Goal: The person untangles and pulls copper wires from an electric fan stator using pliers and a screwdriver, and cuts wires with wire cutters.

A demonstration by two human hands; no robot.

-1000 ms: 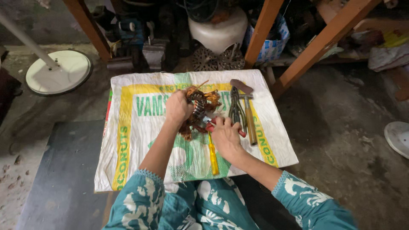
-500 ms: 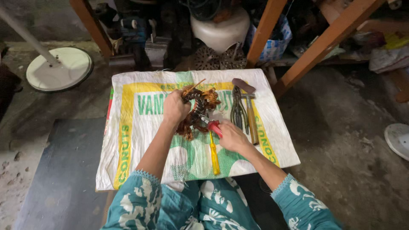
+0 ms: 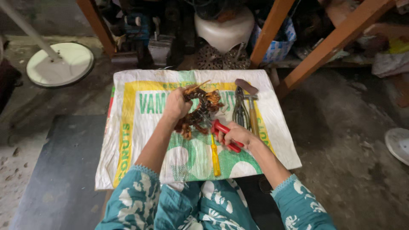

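Note:
My left hand (image 3: 176, 104) grips a round motor winding of copper-brown wire coils (image 3: 200, 111) resting on a white, yellow and green woven sack (image 3: 136, 127). My right hand (image 3: 237, 135) is closed on the red handles of a pair of pliers (image 3: 224, 134), whose jaws meet the winding's lower right edge. A yellow-handled screwdriver (image 3: 215, 156) lies on the sack just below the pliers.
Dark pliers (image 3: 239, 110) and a wooden-handled hammer (image 3: 251, 106) lie on the sack's right side. Orange wooden legs (image 3: 328, 47), a white round fan base (image 3: 64, 64) and assorted clutter stand beyond. A dark mat (image 3: 64, 170) lies at left and a white plate (image 3: 398, 145) at far right.
My right hand has drawn back toward me with the red pliers, so more of the handles shows. My left hand stays on the winding.

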